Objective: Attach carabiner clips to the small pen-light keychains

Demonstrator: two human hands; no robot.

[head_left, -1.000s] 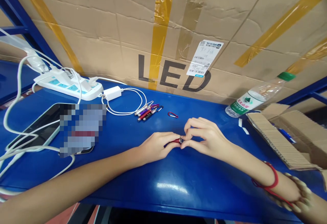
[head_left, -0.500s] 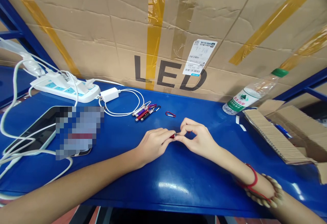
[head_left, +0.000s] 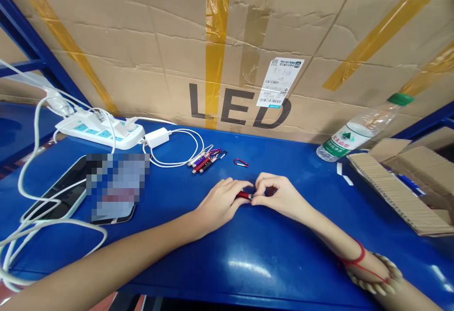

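Note:
My left hand (head_left: 217, 206) is closed around a small red keychain flashlight (head_left: 244, 195), whose metal tip sticks out to the right. At that tip, the thumb and index finger of my right hand (head_left: 282, 196) are pinched together; what exactly lies between them is too small to make out. Just beyond both hands a loose red carabiner (head_left: 241, 163) rests on the blue table (head_left: 213, 263). Left of it lie several similar flashlights (head_left: 203, 161) in silver, purple, red and black, side by side with clips attached.
At the left are a white power strip (head_left: 99, 131), white cables, a white adapter (head_left: 157, 137) and two phones (head_left: 67, 193). A water bottle (head_left: 349, 136) and an open cardboard box (head_left: 393, 193) stand at the right. Behind rises a large carton (head_left: 159, 41) marked LED.
More of the red flashlight shows between my hands, which have shifted slightly apart. The whole view has moved a little, so everything sits slightly further right and lower.

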